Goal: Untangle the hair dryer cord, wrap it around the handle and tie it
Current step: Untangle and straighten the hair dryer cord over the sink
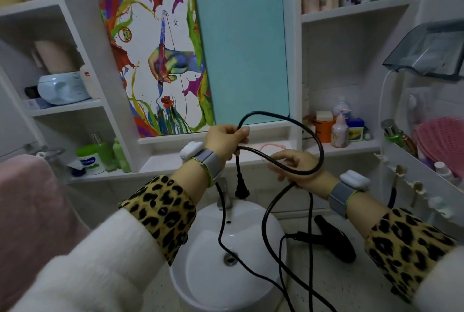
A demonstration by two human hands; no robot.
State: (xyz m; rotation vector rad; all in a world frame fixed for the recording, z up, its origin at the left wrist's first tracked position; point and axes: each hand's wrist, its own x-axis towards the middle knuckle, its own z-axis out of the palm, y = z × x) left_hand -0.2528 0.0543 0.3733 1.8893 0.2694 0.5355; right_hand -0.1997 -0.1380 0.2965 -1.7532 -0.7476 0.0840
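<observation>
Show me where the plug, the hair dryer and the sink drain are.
plug (241,191): head view, widest part of its black body.
hair dryer (337,242): head view, middle of its black body.
drain (229,259): head view, centre of its metal ring.

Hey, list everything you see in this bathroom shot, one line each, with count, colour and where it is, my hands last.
cord: one, black, looped between both hands, trailing over the basin
plug: one, black, hanging below the left hand
hair dryer: one, black, on the counter right of the basin
basin: one, white, bottom centre
faucet: one, silver, behind the basin
painting: one, multicoloured, above the ledge
panel: one, teal, right of the painting
towel: one, pink, far left
wristbands: two, grey, one per wrist
left hand: pinches the cord near the plug end
right hand: holds the cord loop
</observation>
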